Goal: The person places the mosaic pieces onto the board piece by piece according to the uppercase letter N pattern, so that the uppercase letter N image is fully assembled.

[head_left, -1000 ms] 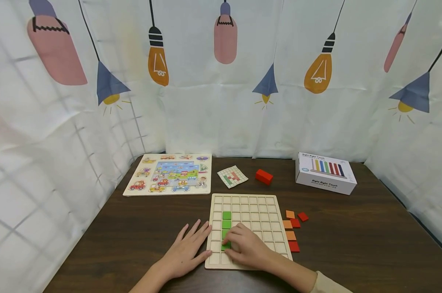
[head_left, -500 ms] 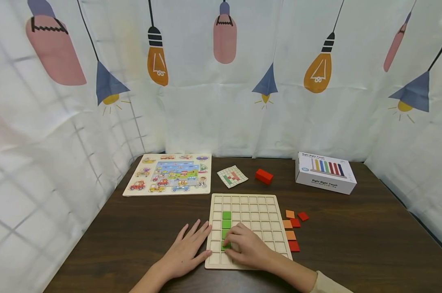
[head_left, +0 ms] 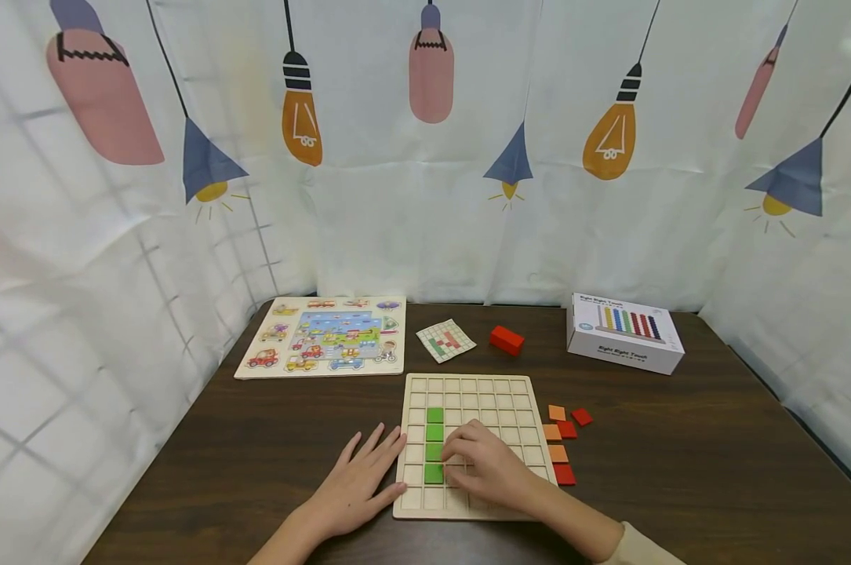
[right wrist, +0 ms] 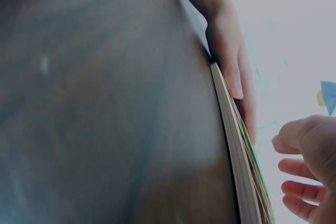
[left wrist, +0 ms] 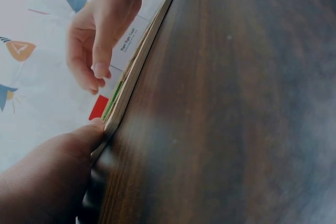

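A wooden grid board [head_left: 492, 400] lies on the table, with a column of several green square tiles [head_left: 434, 433] set in its second column from the left. My left hand [head_left: 358, 486] rests flat with spread fingers, its fingertips and thumb at the board's left edge; the left wrist view shows the thumb [left wrist: 86, 135] against that edge. Over the board, just right of the lower green tiles, is my right hand [head_left: 485, 467], fingers loosely bent. Nothing shows between the right fingers [right wrist: 296, 169] in the right wrist view, where they hang above the board.
Loose orange tiles [head_left: 558, 453] and red tiles [head_left: 565, 474] lie along the board's right side. Behind it are a patterned card [head_left: 446, 340], a red block [head_left: 507, 340], a vehicle picture puzzle [head_left: 326, 337] and a white box [head_left: 623, 333]. A printed curtain [head_left: 397, 220] surrounds the table.
My right hand has drawn back from the lowest green tile, moving slightly right and up, and that tile now shows fully. The left hand stays in place.
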`<state>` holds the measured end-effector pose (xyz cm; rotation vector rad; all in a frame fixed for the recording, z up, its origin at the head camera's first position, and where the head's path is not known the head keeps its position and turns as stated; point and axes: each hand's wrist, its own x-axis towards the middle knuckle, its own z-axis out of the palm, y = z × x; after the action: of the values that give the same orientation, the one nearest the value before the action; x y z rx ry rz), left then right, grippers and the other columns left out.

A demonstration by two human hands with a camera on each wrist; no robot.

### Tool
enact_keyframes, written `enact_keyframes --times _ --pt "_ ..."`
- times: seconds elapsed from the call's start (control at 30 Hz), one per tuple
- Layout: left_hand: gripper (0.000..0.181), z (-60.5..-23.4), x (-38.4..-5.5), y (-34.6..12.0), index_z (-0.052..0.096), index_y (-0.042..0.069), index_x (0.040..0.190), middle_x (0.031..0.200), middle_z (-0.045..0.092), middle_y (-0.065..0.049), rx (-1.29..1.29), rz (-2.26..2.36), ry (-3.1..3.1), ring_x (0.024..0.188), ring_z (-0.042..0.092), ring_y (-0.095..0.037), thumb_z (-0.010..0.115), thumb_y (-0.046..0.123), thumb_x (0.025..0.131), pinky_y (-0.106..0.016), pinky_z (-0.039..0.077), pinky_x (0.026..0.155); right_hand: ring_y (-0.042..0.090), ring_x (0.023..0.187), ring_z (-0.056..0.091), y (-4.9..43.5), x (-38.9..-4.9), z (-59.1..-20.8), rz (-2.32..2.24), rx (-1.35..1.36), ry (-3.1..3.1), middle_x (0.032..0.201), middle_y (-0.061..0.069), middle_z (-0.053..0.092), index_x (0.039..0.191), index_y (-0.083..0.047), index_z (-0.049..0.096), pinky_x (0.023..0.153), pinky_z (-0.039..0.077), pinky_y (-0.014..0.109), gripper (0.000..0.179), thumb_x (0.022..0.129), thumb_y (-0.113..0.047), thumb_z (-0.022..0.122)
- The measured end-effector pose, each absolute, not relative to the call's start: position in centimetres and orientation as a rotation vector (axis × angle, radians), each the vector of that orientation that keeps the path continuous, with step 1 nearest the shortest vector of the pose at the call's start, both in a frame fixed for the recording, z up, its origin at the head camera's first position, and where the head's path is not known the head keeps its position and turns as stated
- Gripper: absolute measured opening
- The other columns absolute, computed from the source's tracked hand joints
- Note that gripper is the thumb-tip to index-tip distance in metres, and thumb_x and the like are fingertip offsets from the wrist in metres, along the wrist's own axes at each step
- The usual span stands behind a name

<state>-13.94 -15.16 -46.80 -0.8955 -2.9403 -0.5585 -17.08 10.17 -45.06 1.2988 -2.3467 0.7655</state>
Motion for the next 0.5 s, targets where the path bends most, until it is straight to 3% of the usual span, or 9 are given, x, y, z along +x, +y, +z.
enact_keyframes --times 0.23,0.5 --pt "0.066 -46.8 -13.9 -15.2 0.026 0.014 0.146 0.149 0.025 -0.003 -0.908 -0.551 -2.945 0.138 0.014 -0.028 0.034 0.054 0.094 -0.055 0.007 0.105 0.006 0.090 0.048 11.6 -17.4 -44.2 0.783 1.163 -2.435 0.091 -0.012 0.056 0.082 -0.019 0.066 0.079 0.045 0.025 0.010 0.077 -0.013 0.073" --pt "0.066 -46.7 -14.0 -15.2 0.025 0.013 0.146 0.149 0.025 -0.003 -0.916 -0.565 -2.948 0.138 0.014 -0.028 0.034 0.054 0.094 -0.055 0.006 0.105 0.010 0.087 0.051 13.6 -18.2 -43.8 0.762 1.090 -2.392 0.090 -0.007 0.059 0.081 -0.014 0.067 0.073 0.047 0.026 0.014 0.072 -0.007 0.075"
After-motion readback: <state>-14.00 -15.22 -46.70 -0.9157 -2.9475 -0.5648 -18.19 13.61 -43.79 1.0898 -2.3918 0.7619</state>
